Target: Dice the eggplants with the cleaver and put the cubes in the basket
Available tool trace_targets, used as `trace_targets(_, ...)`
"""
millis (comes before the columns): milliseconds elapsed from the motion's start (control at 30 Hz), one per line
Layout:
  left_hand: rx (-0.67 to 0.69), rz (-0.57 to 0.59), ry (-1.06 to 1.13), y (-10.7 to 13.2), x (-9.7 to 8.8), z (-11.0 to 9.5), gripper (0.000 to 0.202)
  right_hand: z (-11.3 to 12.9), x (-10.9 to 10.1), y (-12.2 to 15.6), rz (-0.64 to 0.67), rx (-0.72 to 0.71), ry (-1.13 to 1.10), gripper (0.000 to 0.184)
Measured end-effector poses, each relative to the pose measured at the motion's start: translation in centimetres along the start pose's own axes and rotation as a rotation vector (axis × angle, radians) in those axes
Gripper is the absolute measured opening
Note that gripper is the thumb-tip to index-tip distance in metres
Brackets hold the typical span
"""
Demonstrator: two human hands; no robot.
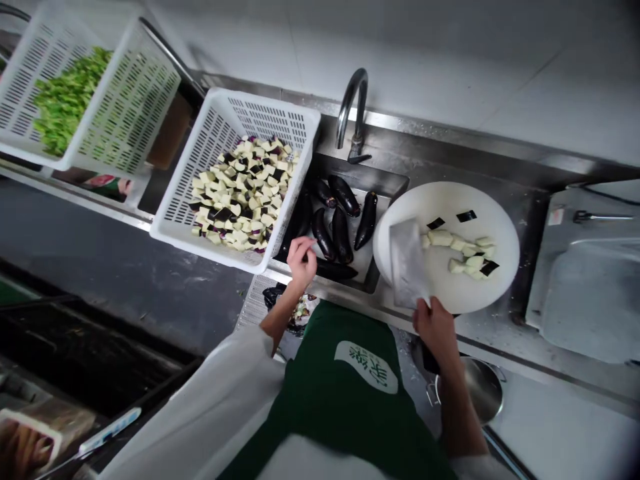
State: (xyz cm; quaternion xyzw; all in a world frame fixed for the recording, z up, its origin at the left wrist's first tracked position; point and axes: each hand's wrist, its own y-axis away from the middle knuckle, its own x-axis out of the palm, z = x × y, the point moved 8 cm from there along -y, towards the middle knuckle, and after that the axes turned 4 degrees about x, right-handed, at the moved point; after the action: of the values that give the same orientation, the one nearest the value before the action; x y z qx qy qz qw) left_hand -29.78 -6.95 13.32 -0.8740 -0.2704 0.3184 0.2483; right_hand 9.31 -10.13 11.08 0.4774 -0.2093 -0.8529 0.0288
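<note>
My right hand (434, 323) grips the handle of a broad cleaver (407, 263), whose blade lies over the left part of a round white cutting board (470, 197). To the right of the blade are cut eggplant pieces (470, 248), some with dark skin showing. My left hand (302, 263) hovers at the sink's front edge, fingers loosely bent, thumb apart, with nothing visible in it. Just beyond it, several whole dark eggplants (341, 233) lie in the sink basin (373, 277). A white slotted basket (167, 223) left of the sink holds many eggplant chunks (245, 193).
A curved faucet (354, 100) rises behind the basin. Another white basket (125, 100) at far left contains chopped greens (70, 100). A metal pot (480, 390) stands below the counter at right, and a dark bag (280, 300) with scraps sits below my left hand.
</note>
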Motion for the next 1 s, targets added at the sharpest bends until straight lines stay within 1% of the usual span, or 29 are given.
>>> trace_targets(33,0.011,0.049,0.03,-1.4,2.4,-0.1,0.027,-2.3,-1.7,1.2,-0.062,0.077,-0.062,0.035)
trace_targets(67,0.029,0.122,0.067,-2.6,5.2,-0.5,0.028,-4.5,-3.3,2.4,-0.122,0.162,-0.115,0.038)
trace_targets(133,0.094,0.317,0.162,-4.5,11.8,-1.7,0.032,-8.6,-5.7,4.6,-0.243,0.334,-0.219,0.045)
trace_targets(167,0.134,0.433,0.21,-5.1,15.3,-2.4,0.038,-10.3,-6.5,5.5,-0.294,0.406,-0.273,0.048)
trace_targets(233,0.199,0.646,0.282,-5.7,22.0,-3.8,0.054,-13.4,-7.3,7.0,-0.369,0.508,-0.384,0.054)
trace_targets(300,0.212,0.786,0.31,-6.0,28.2,-4.6,0.067,-16.2,-7.0,7.8,-0.396,0.559,-0.497,0.059)
trace_targets(400,0.195,0.909,0.31,-6.0,36.0,-6.1,0.078,-19.8,-5.2,7.9,-0.373,0.612,-0.684,0.065)
trace_targets(467,0.217,1.004,0.311,-5.3,40.2,-7.9,0.08,-21.6,-3.7,7.4,-0.353,0.628,-0.774,0.068)
trace_targets(533,0.267,1.11,0.311,-3.8,43.2,-10.3,0.079,-22.8,-2.5,6.3,-0.332,0.615,-0.819,0.069)
trace_targets(567,0.301,1.151,0.314,-2.9,44.2,-11.6,0.077,-23.2,-2.1,5.7,-0.325,0.604,-0.829,0.07)
trace_targets(600,0.342,1.179,0.328,-2.0,44.8,-12.9,0.075,-23.6,-1.8,4.9,-0.32,0.594,-0.831,0.07)
trace_targets(633,0.39,1.191,0.355,-1.1,45.0,-14.3,0.072,-23.9,-1.6,4.2,-0.314,0.59,-0.831,0.07)
trace_targets(667,0.446,1.196,0.396,-0.2,44.8,-15.6,0.07,-24.3,-1.4,3.4,-0.308,0.588,-0.835,0.069)
trace_targets(733,0.566,1.217,0.483,1.6,43.7,-17.8,0.066,-25.0,-1.4,1.7,-0.297,0.582,-0.851,0.067)
trace_targets(800,0.657,1.26,0.522,3.1,42.1,-18.9,0.067,-25.5,-1.5,-0.1,-0.277,0.572,-0.851,0.065)
trace_targets(833,0.675,1.274,0.513,3.5,41.4,-18.9,0.07,-25.7,-1.7,-1.0,-0.263,0.561,-0.843,0.065)
trace_targets(900,0.648,1.254,0.461,3.4,39.8,-17.8,0.075,-25.8,-2.0,-2.8,-0.224,0.533,-0.818,0.063)
trace_targets(1000,0.533,1.16,0.354,2.1,37.5,-14.6,0.083,-25.2,-2.3,-5.1,-0.164,0.496,-0.777,0.058)
